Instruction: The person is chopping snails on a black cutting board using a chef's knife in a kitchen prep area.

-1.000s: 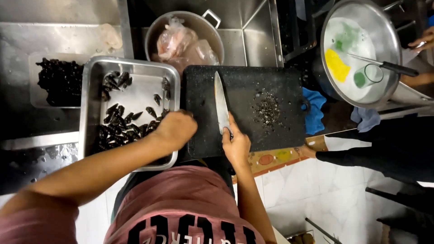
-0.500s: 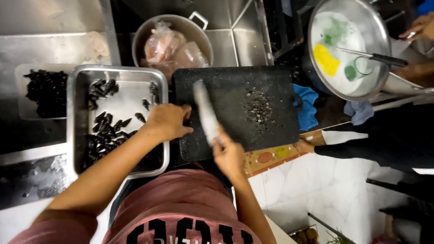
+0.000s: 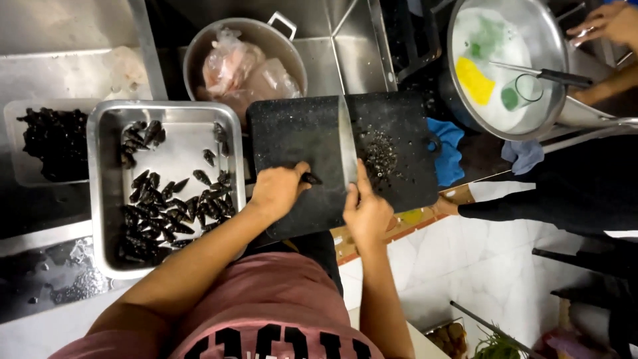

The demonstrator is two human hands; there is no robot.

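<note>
My left hand [image 3: 278,189] pinches what looks like a dark mussel [image 3: 310,178] on the black cutting board [image 3: 299,133], while my right hand [image 3: 365,213] grips the knife [image 3: 346,143] beside it.

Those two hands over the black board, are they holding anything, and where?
Right hand grips a knife by its handle; left hand pinches a small dark shell at one end.

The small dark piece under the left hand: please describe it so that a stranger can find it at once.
Find the black cutting board in the middle of the steel counter. At its near edge, the left hand pins one small dark shell piece beside the knife. It lies alone, apart from the chopped bits right of the blade.
</note>
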